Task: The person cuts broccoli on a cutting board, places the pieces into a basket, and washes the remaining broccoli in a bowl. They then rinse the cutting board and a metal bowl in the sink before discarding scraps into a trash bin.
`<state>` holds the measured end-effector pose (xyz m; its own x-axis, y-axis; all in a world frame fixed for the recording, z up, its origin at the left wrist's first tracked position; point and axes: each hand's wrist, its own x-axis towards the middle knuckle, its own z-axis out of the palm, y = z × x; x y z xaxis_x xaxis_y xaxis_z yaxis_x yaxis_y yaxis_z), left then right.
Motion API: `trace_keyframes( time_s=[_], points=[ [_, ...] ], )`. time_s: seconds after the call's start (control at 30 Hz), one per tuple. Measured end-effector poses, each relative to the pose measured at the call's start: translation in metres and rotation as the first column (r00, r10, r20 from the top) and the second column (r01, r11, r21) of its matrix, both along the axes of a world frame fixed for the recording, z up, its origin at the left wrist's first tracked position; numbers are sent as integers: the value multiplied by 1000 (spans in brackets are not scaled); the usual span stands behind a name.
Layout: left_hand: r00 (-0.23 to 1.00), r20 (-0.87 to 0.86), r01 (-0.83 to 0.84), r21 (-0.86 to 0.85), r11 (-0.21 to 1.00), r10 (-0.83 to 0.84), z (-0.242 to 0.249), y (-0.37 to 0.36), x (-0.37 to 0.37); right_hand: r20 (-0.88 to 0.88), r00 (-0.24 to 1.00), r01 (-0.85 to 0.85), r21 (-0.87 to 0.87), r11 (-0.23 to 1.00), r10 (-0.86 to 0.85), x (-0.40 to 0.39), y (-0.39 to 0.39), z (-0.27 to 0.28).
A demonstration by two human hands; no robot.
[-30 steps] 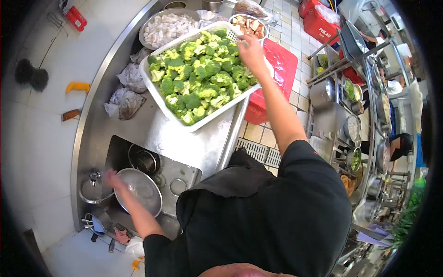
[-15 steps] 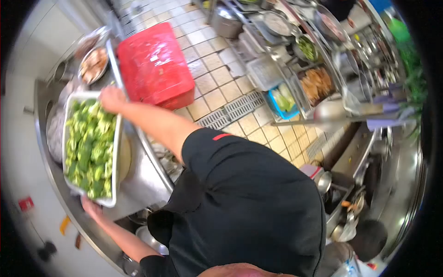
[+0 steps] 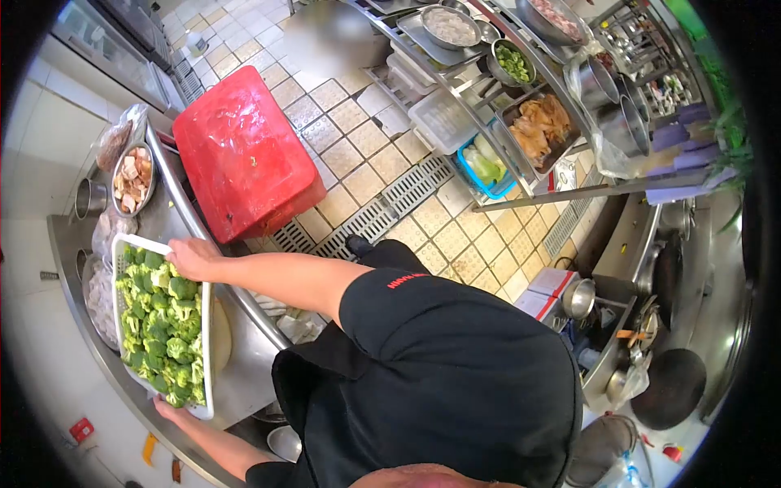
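Note:
A white perforated plastic basket [image 3: 207, 358] full of cut broccoli florets [image 3: 163, 325] is at the left, over a steel counter [image 3: 244, 350]. My right hand [image 3: 194, 260] grips its upper rim, the fingers closed over the edge. At the lower corner my left hand [image 3: 169, 409] holds the basket from outside and below, its fingertips partly hidden. A pale round container, partly covered by the basket, shows beside its right wall. Clear plastic bags [image 3: 99, 301] of pale food lie against the basket's far side.
A red lidded bin [image 3: 244, 154] stands on the tiled floor beside the counter. A bowl of cut meat [image 3: 133, 179] sits further along the counter. Across the aisle, a rack holds a tray of orange-brown food [image 3: 538, 130] and a blue-rimmed tub [image 3: 486, 167].
The whole view has shifted, with the basket and both hands lower in the picture. Both hands keep their hold on the basket.

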<state>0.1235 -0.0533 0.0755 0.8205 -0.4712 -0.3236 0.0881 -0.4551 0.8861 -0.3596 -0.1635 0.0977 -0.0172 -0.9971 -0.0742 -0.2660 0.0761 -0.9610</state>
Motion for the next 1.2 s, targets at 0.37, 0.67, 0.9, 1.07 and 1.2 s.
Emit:
trace_keyframes(
  time_s=[0.37, 0.67, 0.9, 1.07, 1.2],
  points=[
    [998, 65, -14, 65, 998, 10, 42, 11, -85, 38, 996, 81, 100, 992, -85, -34, 31, -18],
    [972, 31, 235, -128, 964, -233, 33, 40, -219, 234, 932, 292, -35, 956, -276, -193, 100, -39],
    [924, 57, 382, -134, 914, -378, 24, 27, -450, 149, 906, 410, -84, 908, -395, -404, 127, -63],
    [881, -88, 451, -137, 882, -465, -27, 2, -638, -60, 892, 451, 50, 891, -448, -586, 152, -88],
    [824, 45, 566, -10, 824, -565, -111, -19, -767, -214, 812, 567, 71, 820, -543, -717, 177, -151]
  ],
)
